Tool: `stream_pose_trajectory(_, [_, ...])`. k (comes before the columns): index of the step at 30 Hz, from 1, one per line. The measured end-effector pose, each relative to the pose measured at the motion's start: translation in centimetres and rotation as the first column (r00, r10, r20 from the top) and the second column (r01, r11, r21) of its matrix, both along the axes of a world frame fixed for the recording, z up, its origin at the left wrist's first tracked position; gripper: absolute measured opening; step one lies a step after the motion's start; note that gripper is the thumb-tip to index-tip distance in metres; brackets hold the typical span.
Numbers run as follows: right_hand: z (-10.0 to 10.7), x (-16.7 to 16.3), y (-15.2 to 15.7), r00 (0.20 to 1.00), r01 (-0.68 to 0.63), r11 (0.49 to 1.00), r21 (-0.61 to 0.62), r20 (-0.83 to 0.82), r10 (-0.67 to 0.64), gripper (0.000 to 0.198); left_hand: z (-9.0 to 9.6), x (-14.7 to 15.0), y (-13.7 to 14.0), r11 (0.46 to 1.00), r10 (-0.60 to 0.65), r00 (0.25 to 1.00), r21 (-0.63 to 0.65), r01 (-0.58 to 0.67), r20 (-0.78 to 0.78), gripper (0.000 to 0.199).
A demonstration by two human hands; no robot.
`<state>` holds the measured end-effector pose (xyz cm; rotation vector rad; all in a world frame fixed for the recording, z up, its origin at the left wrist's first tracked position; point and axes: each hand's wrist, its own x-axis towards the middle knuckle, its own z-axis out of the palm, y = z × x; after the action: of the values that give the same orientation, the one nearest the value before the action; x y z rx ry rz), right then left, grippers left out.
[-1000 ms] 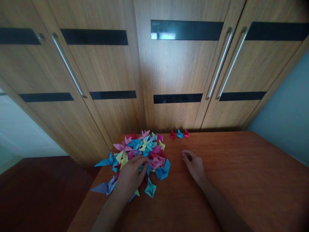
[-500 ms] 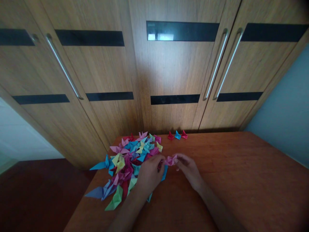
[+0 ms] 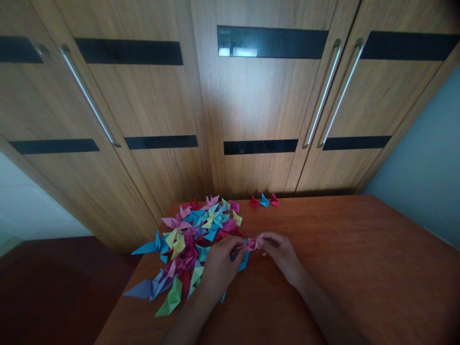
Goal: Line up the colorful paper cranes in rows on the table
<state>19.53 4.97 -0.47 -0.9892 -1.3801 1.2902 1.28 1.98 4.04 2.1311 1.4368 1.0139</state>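
Pink paper piece (image 3: 255, 243) is up between both hands, just right of the pile, over the tabletop. Left to right from here.

Far left: white surface (image 3: 32, 201), dark reddish floor (image 3: 57, 278) below it. Wooden cabinet (image 3: 258, 103) spans the back, with black strips and metal handles.

Table, left edge: blue piece (image 3: 145, 247) with its long point aimed left, purple piece (image 3: 143, 288) nearer the camera, also pointing left. Light green piece (image 3: 171, 298) just right of the purple one, at the near side of the pile. Yellow piece (image 3: 176, 242) further back, on the left part of the pile. Rest of the pile is mixed pink, magenta, red, teal and blue folds, overlapping; can't count them.

Left hand (image 3: 222, 262): in front of the pile's right part, covering some of it. Thumb and fingers pinched narrow on the pink piece's left end. Blue fold (image 3: 244, 261) shows just below the grip.

Pink piece's middle sits in the gap between the two sets of fingertips, uncovered. Exact fold shape too small to read.

Back edge, beyond the grip: row of three small pieces, red (image 3: 253, 201), blue (image 3: 264, 200), red (image 3: 275, 200), set apart from the pile.

Right hand (image 3: 283, 256): thumb and index closed on the pink piece's right end, other fingers curled under. Forearm runs to the lower right over bare brown tabletop (image 3: 359, 254). Far right: blue-grey wall (image 3: 424, 148).
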Motion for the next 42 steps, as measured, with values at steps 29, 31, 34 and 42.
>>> stream_pose_trajectory(29, [-1.1, 1.8, 1.5, 0.983, 0.154, 0.988, 0.027, 0.101, -0.156, 0.030, 0.3, 1.4, 1.1, 0.996, -0.085, 0.990, -0.030, 0.089, 0.113, 0.015])
stream_pose_trajectory(31, [-1.8, 2.6, 2.1, 0.910, 0.227, 0.962, 0.149, 0.319, -0.264, 0.028, 1.1, 2.8, 2.5, 0.993, -0.113, 0.993, 0.031, 0.112, 0.039, 0.016])
stream_pose_trajectory(34, [-2.5, 3.2, 2.6, 0.741, 0.225, 0.924, 0.310, 0.561, -0.368, 0.026, 1.9, 5.8, 5.7, 0.977, -0.175, 0.980, 0.104, 0.185, -0.096, 0.017])
stream_pose_trajectory(42, [-2.5, 2.9, 2.5, 0.658, 0.149, 0.926, 0.346, 0.665, -0.354, 0.023, 1.0, 14.1, 14.5, 0.974, -0.159, 0.927, 0.101, 0.204, -0.339, 0.022])
